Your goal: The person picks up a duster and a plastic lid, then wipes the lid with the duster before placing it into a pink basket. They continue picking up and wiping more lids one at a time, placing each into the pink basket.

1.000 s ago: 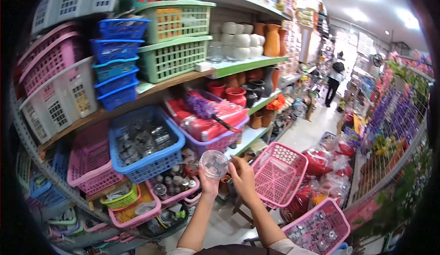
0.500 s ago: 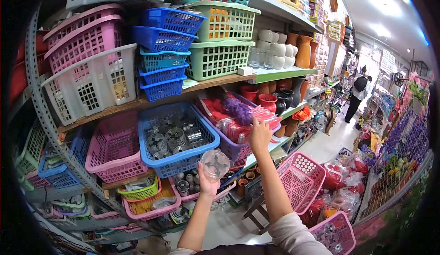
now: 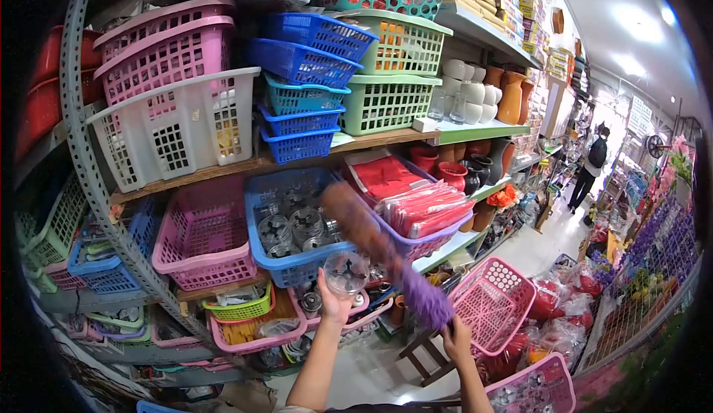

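Note:
My left hand [image 3: 334, 305] grips a clear round plastic container [image 3: 347, 272], holding it up in front of the blue basket [image 3: 271, 262]. Several similar clear round pieces [image 3: 306, 223] lie inside that basket. Low on the right, my right hand [image 3: 458, 339] is closed around the handle end of a feather duster [image 3: 425, 294]. Purple feathers are nearest the hand, and the brown far end is smeared by motion, crossing in front of the purple basket [image 3: 420, 248]. Red packets in clear wrapping [image 3: 423, 209] fill that basket.
Stacked baskets, including a white one [image 3: 163, 142], crowd the upper shelf. Pots and an orange vase [image 3: 511, 97] stand farther along. On the floor are a pink basket [image 3: 496, 305], a dark stool [image 3: 425, 357] and bagged red goods [image 3: 572, 305]. A person [image 3: 590, 164] stands down the aisle.
My right hand has lifted the duster off the red packets and brought it down and right, its brown end swinging up-left. My left hand still holds the clear container. The view has shifted slightly.

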Demonstrator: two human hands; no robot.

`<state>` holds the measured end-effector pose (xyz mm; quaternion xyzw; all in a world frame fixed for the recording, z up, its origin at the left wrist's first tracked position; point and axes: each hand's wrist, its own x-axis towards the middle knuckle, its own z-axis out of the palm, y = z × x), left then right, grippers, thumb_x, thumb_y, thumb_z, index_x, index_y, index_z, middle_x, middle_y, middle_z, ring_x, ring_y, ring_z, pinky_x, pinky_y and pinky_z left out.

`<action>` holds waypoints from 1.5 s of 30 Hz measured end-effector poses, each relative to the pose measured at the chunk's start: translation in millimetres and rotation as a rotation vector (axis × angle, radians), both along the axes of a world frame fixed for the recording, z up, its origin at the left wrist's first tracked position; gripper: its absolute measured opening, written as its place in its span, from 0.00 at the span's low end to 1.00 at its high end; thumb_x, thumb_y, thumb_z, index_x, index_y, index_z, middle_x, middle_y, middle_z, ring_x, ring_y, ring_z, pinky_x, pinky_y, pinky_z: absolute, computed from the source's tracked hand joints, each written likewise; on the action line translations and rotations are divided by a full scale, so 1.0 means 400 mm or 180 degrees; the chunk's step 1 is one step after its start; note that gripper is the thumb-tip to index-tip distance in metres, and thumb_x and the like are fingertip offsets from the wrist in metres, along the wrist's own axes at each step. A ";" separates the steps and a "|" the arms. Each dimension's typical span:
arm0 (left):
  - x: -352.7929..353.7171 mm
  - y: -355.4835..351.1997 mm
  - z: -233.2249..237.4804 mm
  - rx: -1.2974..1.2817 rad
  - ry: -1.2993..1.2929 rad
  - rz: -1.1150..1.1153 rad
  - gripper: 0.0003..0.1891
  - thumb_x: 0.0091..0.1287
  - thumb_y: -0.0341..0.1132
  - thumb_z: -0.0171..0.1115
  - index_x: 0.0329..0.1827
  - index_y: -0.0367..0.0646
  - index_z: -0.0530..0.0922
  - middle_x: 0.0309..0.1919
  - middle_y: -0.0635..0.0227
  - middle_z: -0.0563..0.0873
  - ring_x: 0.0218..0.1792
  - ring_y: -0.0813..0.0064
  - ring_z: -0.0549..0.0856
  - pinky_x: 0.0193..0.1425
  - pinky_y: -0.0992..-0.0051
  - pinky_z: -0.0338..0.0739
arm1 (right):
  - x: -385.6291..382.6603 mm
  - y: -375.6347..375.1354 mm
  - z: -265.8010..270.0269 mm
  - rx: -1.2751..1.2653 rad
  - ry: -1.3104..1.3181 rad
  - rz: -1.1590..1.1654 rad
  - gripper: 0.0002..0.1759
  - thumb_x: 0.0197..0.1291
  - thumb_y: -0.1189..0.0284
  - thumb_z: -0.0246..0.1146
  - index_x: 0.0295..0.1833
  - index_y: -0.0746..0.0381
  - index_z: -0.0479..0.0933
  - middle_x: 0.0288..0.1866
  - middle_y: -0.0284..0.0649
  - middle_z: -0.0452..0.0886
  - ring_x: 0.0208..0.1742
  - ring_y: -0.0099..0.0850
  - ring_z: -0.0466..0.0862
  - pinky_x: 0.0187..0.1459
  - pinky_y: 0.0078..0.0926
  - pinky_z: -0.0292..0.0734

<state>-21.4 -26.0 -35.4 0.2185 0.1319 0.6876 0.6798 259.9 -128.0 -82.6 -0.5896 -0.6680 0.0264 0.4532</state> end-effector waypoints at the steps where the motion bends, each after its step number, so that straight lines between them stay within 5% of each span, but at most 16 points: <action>1: -0.012 -0.005 -0.004 -0.0017 0.0009 0.0011 0.37 0.63 0.66 0.41 0.66 0.48 0.64 0.56 0.63 0.75 0.57 0.60 0.74 0.61 0.58 0.69 | 0.007 -0.022 -0.014 -0.0091 -0.0303 0.0272 0.09 0.47 0.75 0.61 0.34 0.64 0.69 0.23 0.52 0.74 0.27 0.50 0.77 0.29 0.40 0.69; 7: -0.091 -0.061 0.002 -0.0180 0.0132 0.0070 0.31 0.67 0.60 0.38 0.65 0.47 0.65 0.59 0.66 0.74 0.61 0.65 0.72 0.65 0.59 0.64 | -0.042 -0.090 0.006 -0.0067 -0.0301 -0.0472 0.08 0.42 0.76 0.61 0.26 0.63 0.67 0.17 0.46 0.70 0.20 0.47 0.74 0.23 0.36 0.67; 13: -0.169 -0.080 -0.029 -0.0217 0.0280 0.0353 0.36 0.63 0.66 0.39 0.65 0.49 0.66 0.60 0.67 0.73 0.61 0.65 0.71 0.64 0.59 0.65 | -0.065 -0.115 -0.030 0.0033 -0.0389 0.0136 0.07 0.42 0.76 0.60 0.31 0.65 0.73 0.18 0.49 0.71 0.20 0.48 0.74 0.24 0.38 0.66; 15: -0.193 -0.102 -0.022 -0.0173 0.0168 0.0192 0.36 0.63 0.66 0.38 0.64 0.48 0.66 0.60 0.66 0.73 0.61 0.63 0.72 0.63 0.58 0.66 | -0.085 -0.117 -0.039 0.0077 -0.0209 -0.0498 0.06 0.43 0.76 0.59 0.31 0.65 0.73 0.18 0.50 0.71 0.20 0.48 0.74 0.24 0.38 0.66; 19: -0.203 -0.106 -0.019 0.0015 0.0425 0.0452 0.36 0.63 0.66 0.38 0.63 0.48 0.67 0.57 0.67 0.75 0.59 0.66 0.73 0.63 0.60 0.66 | -0.079 -0.115 -0.066 0.0279 -0.0208 0.0479 0.07 0.43 0.73 0.61 0.31 0.63 0.74 0.21 0.50 0.76 0.23 0.47 0.77 0.25 0.38 0.69; 24: -0.211 -0.147 0.027 0.0046 0.0041 0.0451 0.34 0.65 0.64 0.37 0.63 0.47 0.66 0.59 0.68 0.74 0.60 0.67 0.73 0.64 0.61 0.66 | -0.072 -0.089 -0.069 -0.0063 -0.0095 -0.0399 0.07 0.44 0.72 0.61 0.31 0.63 0.75 0.19 0.48 0.73 0.20 0.47 0.75 0.24 0.38 0.67; 27: -0.189 -0.149 0.047 -0.0154 0.0223 0.0848 0.33 0.66 0.62 0.37 0.64 0.46 0.66 0.59 0.66 0.74 0.59 0.67 0.73 0.63 0.61 0.66 | -0.047 -0.086 -0.059 0.0343 -0.0137 0.0428 0.06 0.45 0.73 0.60 0.30 0.63 0.73 0.18 0.48 0.72 0.20 0.47 0.74 0.22 0.38 0.65; 29: -0.187 -0.152 0.048 -0.0093 0.0274 0.0826 0.33 0.67 0.62 0.37 0.64 0.45 0.66 0.58 0.66 0.74 0.59 0.67 0.73 0.64 0.62 0.66 | -0.049 -0.081 -0.043 0.0520 -0.0357 0.0502 0.06 0.44 0.73 0.60 0.29 0.62 0.74 0.17 0.47 0.71 0.19 0.46 0.74 0.21 0.37 0.65; 31: -0.185 -0.155 0.046 0.0031 0.0366 0.0760 0.32 0.68 0.61 0.37 0.64 0.45 0.65 0.58 0.66 0.74 0.59 0.68 0.74 0.64 0.63 0.65 | -0.043 -0.072 -0.062 0.0030 -0.0465 -0.0241 0.06 0.44 0.73 0.60 0.30 0.62 0.75 0.18 0.46 0.72 0.19 0.45 0.74 0.22 0.36 0.67; 35: -0.178 -0.133 0.016 0.0253 0.0513 0.0687 0.26 0.70 0.54 0.38 0.63 0.47 0.66 0.56 0.68 0.75 0.60 0.69 0.72 0.67 0.66 0.62 | -0.028 -0.082 -0.029 0.0335 -0.0394 0.0460 0.06 0.45 0.73 0.60 0.29 0.62 0.73 0.19 0.47 0.73 0.20 0.47 0.75 0.23 0.37 0.68; 39: -0.147 -0.129 0.014 -0.0046 0.0297 0.0666 0.31 0.68 0.59 0.38 0.66 0.48 0.63 0.60 0.68 0.72 0.64 0.68 0.68 0.68 0.65 0.59 | -0.031 -0.065 -0.063 0.0000 -0.0375 0.0462 0.07 0.44 0.71 0.59 0.31 0.62 0.74 0.18 0.47 0.73 0.20 0.46 0.75 0.24 0.38 0.69; 42: -0.142 -0.122 0.028 0.0058 0.0163 0.0533 0.33 0.66 0.63 0.39 0.64 0.49 0.65 0.58 0.67 0.74 0.60 0.68 0.72 0.63 0.63 0.66 | -0.026 -0.071 -0.050 -0.0129 -0.0276 0.0361 0.07 0.45 0.71 0.59 0.31 0.62 0.74 0.19 0.49 0.74 0.20 0.47 0.76 0.24 0.39 0.68; 45: -0.145 -0.074 -0.084 -0.0207 0.0359 0.0799 0.35 0.64 0.66 0.39 0.61 0.47 0.68 0.55 0.65 0.76 0.57 0.66 0.75 0.61 0.63 0.68 | -0.009 -0.062 -0.046 0.0020 -0.0249 0.0700 0.06 0.46 0.72 0.59 0.29 0.63 0.71 0.20 0.50 0.73 0.21 0.49 0.76 0.24 0.40 0.67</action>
